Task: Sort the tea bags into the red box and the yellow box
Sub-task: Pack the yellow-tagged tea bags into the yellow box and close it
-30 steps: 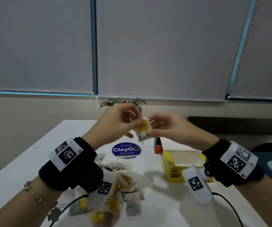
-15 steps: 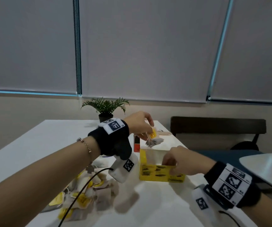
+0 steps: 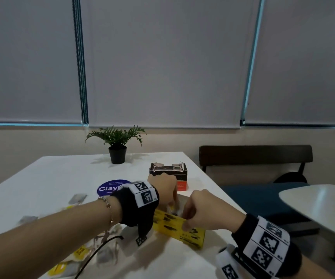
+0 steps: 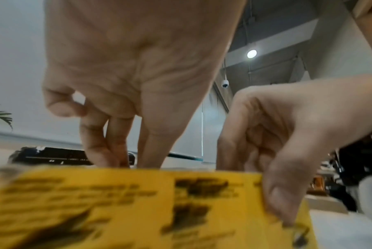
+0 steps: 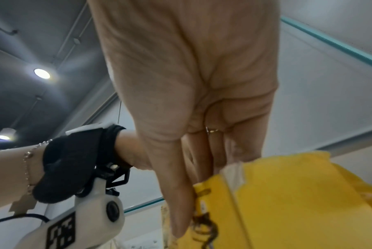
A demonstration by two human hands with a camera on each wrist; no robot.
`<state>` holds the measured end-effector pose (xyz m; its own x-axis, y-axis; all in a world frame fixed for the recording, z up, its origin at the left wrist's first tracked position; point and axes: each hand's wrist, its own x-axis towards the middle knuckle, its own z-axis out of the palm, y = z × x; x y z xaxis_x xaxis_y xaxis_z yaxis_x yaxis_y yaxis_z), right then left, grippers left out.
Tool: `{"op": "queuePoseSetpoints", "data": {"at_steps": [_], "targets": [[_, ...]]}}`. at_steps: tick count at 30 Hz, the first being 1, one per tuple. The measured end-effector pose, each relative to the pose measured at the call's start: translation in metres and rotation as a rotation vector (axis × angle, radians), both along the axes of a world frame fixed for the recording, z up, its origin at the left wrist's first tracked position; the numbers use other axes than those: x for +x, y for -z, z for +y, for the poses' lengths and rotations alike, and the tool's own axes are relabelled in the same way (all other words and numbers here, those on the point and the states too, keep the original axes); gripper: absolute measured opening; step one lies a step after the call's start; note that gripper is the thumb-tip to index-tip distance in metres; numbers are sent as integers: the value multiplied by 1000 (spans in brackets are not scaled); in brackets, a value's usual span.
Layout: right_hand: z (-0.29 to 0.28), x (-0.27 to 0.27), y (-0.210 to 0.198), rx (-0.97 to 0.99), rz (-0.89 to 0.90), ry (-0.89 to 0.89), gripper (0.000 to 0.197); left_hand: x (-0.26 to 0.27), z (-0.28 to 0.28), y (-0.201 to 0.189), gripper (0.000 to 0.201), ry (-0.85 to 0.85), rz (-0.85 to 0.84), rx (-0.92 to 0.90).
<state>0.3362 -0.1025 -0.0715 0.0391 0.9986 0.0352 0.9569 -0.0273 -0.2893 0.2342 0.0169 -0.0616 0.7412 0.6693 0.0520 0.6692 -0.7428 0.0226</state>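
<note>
yellow box point(image 3: 179, 228): matt cardboard, black print; torn, raw pale edge at a flap
red box point(image 3: 169, 175): cardboard, dark printed top, slight sheen
tea bags point(image 3: 78, 252): thin paper, some with yellow paper tags
table point(image 3: 47, 178): smooth white top, faint gloss
wrist bands point(image 3: 130, 206): black matt cloth, white plastic marker plates
bracelet point(image 3: 108, 207): shiny metal beads
plant pot point(image 3: 117, 155): black, matt

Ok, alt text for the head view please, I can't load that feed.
Both hands meet at the open yellow box on a white table: the right hand pinches its near wall while the left hand reaches down into it. The red box stands just behind, loose tea bags lie at lower left, and a potted plant sits at the far edge.
</note>
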Motion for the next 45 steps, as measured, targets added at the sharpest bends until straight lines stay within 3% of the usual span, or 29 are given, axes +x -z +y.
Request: {"op": "queuePoseSetpoints", "data": {"at_steps": [11, 16, 23, 29, 37, 45], "targets": [[9, -15, -3, -78, -72, -41, 56, -11, -10, -3, 16, 155, 311, 487], [10, -18, -5, -147, -89, -46, 65, -14, -16, -7, 17, 213, 393, 600], [16, -22, -3, -260, -103, -51, 57, -19, -4, -7, 13, 187, 298, 459], [19, -20, 0, -254, -66, -60, 77, -24, 6, -1, 17, 170, 203, 337], [24, -22, 0, -351, -137, -56, 52, -26, 10, -3, 29, 233, 212, 222], [26, -21, 2, -397, -189, -23, 48, -30, 11, 7, 27, 231, 161, 250]]}}
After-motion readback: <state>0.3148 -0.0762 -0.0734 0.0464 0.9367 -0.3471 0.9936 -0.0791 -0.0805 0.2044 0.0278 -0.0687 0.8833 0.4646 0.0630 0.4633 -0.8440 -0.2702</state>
